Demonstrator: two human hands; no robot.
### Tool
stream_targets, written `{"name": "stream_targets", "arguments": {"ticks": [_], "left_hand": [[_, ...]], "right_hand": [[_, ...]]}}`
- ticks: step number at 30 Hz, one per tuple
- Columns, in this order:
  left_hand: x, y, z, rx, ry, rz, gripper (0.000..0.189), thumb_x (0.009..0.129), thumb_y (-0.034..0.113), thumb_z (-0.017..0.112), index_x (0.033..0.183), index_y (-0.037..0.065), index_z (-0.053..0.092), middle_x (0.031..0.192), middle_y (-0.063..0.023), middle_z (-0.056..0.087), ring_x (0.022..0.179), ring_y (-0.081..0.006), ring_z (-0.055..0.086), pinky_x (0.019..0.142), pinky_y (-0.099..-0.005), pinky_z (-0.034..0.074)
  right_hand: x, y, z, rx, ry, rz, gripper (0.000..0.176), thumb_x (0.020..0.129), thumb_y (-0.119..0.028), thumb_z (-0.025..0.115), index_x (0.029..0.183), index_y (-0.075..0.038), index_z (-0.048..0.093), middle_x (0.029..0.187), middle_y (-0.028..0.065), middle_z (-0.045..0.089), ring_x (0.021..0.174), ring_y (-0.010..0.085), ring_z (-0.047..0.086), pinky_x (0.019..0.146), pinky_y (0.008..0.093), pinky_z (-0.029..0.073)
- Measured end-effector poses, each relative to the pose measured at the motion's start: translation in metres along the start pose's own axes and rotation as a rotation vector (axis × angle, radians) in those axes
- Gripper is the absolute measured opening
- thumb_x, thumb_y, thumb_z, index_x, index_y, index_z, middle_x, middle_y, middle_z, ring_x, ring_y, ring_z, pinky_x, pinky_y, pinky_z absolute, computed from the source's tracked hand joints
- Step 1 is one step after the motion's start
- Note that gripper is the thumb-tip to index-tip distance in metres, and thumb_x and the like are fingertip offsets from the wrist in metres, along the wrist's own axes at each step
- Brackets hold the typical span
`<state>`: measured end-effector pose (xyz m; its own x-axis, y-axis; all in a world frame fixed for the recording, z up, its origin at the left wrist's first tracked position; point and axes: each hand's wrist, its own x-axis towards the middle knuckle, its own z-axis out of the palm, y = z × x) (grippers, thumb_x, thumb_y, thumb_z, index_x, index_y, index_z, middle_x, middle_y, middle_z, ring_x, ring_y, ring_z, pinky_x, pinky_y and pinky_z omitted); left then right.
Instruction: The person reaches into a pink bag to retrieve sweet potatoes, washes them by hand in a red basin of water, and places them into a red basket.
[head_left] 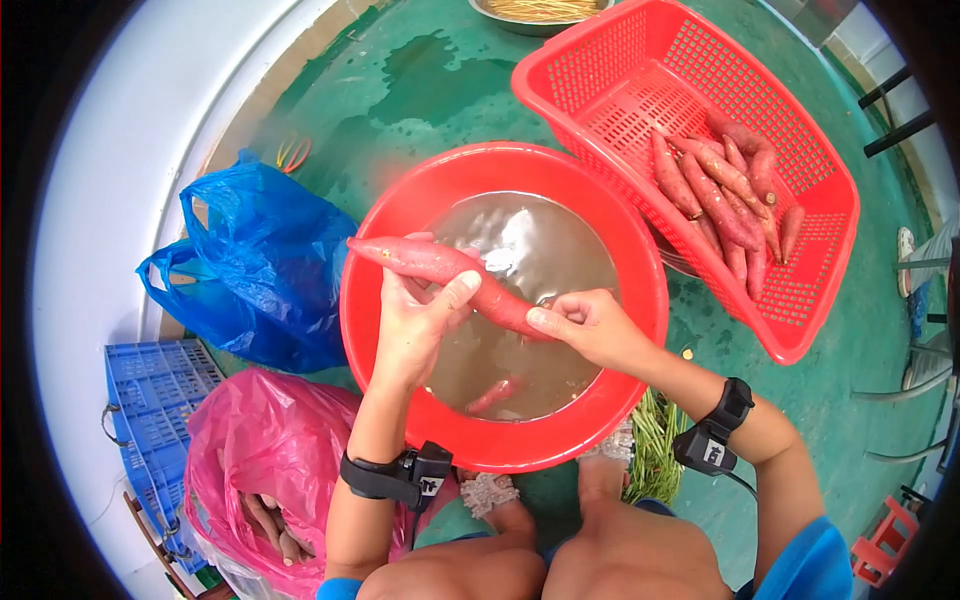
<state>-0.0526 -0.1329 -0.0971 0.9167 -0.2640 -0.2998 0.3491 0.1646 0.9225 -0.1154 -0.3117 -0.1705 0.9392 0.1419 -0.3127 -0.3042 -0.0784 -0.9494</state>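
A long, wet, red-skinned sweet potato is held over the red basin. My left hand wraps round its middle, thumb on top. The fingers of my right hand pinch its lower right end. Murky brown water fills much of the basin. Another sweet potato lies partly under the water near the front rim. Several sweet potatoes lie in the red perforated basket at the upper right.
On the left stand a blue plastic bag, a blue crate and a pink bag with roots inside. Green stalks lie by my foot. A metal bowl is at the top, and a person's foot shows far right.
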Motion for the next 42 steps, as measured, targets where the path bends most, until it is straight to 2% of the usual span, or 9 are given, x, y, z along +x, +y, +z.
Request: {"name": "stream_targets", "arguments": {"ticks": [20, 23, 26, 28, 31, 32, 34, 35, 42], "left_hand": [[-0.001, -0.005, 0.001, -0.063, -0.012, 0.014, 0.04, 0.079, 0.008, 0.055, 0.112, 0.009, 0.032, 0.107, -0.0181, 0.05, 0.101, -0.0298, 0.051, 0.074, -0.0418, 0.048], [-0.001, -0.003, 0.001, -0.06, -0.019, -0.007, 0.04, 0.079, 0.009, 0.055, 0.112, 0.009, 0.033, 0.107, -0.0181, 0.05, 0.101, -0.0301, 0.051, 0.074, -0.042, 0.048], [0.0, -0.004, 0.005, -0.157, -0.021, -0.035, 0.043, 0.076, 0.005, 0.059, 0.11, 0.006, 0.033, 0.106, -0.015, 0.05, 0.1, -0.0246, 0.051, 0.077, -0.0393, 0.047], [0.0, -0.008, 0.009, -0.1, 0.001, -0.01, 0.035, 0.08, 0.015, 0.057, 0.108, 0.006, 0.037, 0.103, -0.0165, 0.053, 0.095, -0.0249, 0.054, 0.075, -0.0397, 0.049], [0.006, -0.002, 0.005, -0.173, 0.025, -0.116, 0.032, 0.085, 0.029, 0.05, 0.104, 0.005, 0.042, 0.097, -0.0174, 0.056, 0.089, -0.0254, 0.057, 0.072, -0.0401, 0.05], [0.01, 0.002, 0.0, -0.092, 0.047, -0.118, 0.038, 0.088, 0.043, 0.037, 0.102, 0.008, 0.045, 0.095, -0.0159, 0.058, 0.086, -0.0263, 0.06, 0.071, -0.0393, 0.049], [0.015, 0.009, -0.002, 0.072, 0.133, -0.067, 0.038, 0.087, 0.043, 0.04, 0.099, 0.007, 0.048, 0.094, -0.0143, 0.059, 0.083, -0.0237, 0.06, 0.069, -0.0382, 0.05], [0.013, 0.012, 0.002, 0.107, 0.162, -0.052, 0.041, 0.086, 0.039, 0.045, 0.094, 0.0, 0.051, 0.087, -0.0137, 0.06, 0.075, -0.0198, 0.061, 0.059, -0.0303, 0.054], [0.018, 0.012, -0.002, 0.212, 0.225, -0.044, 0.029, 0.082, 0.031, 0.054, 0.092, 0.004, 0.054, 0.082, -0.0063, 0.059, 0.066, -0.015, 0.061, 0.05, -0.025, 0.051]], "right_hand": [[-0.005, -0.005, -0.005, 0.003, -0.031, 0.024, 0.046, 0.078, -0.042, 0.059, 0.061, 0.001, 0.056, 0.048, -0.0029, 0.04, 0.047, 0.0037, 0.032, 0.04, 0.0249, 0.026], [-0.009, -0.019, -0.01, -0.21, -0.078, 0.041, 0.046, 0.077, -0.043, 0.058, 0.062, 0.0, 0.055, 0.048, 0.0022, 0.045, 0.045, 0.0092, 0.041, 0.043, 0.0282, 0.031], [-0.012, -0.022, -0.009, -0.488, -0.07, -0.231, 0.039, 0.077, -0.041, 0.057, 0.076, -0.001, 0.055, 0.055, 0.0099, 0.052, 0.051, 0.0228, 0.054, 0.048, 0.0353, 0.039], [-0.013, -0.026, -0.002, -0.537, 0.016, -0.362, 0.036, 0.077, -0.037, 0.056, 0.09, -0.004, 0.051, 0.067, 0.0145, 0.057, 0.064, 0.0333, 0.057, 0.056, 0.0418, 0.043], [-0.018, -0.033, 0.0, -0.674, 0.006, -0.294, 0.034, 0.078, -0.035, 0.054, 0.092, -0.005, 0.047, 0.071, 0.0141, 0.058, 0.061, 0.0334, 0.057, 0.054, 0.0427, 0.044], [-0.019, -0.036, 0.0, -0.677, 0.01, -0.285, 0.034, 0.078, -0.035, 0.054, 0.092, -0.005, 0.047, 0.071, 0.0141, 0.058, 0.061, 0.0334, 0.057, 0.054, 0.0427, 0.044], [-0.025, -0.043, -0.005, -0.745, 0.04, -0.279, 0.034, 0.077, -0.037, 0.054, 0.088, -0.005, 0.047, 0.069, 0.0138, 0.058, 0.059, 0.0327, 0.057, 0.05, 0.0422, 0.044], [-0.027, -0.046, -0.006, -0.756, 0.054, -0.263, 0.034, 0.077, -0.037, 0.054, 0.088, -0.005, 0.047, 0.069, 0.0138, 0.058, 0.059, 0.0327, 0.057, 0.05, 0.0422, 0.044], [-0.04, -0.055, -0.027, -0.934, 0.125, -0.316, 0.034, 0.075, -0.036, 0.056, 0.084, -0.004, 0.05, 0.064, 0.0134, 0.057, 0.057, 0.0294, 0.057, 0.048, 0.0397, 0.045]]}}
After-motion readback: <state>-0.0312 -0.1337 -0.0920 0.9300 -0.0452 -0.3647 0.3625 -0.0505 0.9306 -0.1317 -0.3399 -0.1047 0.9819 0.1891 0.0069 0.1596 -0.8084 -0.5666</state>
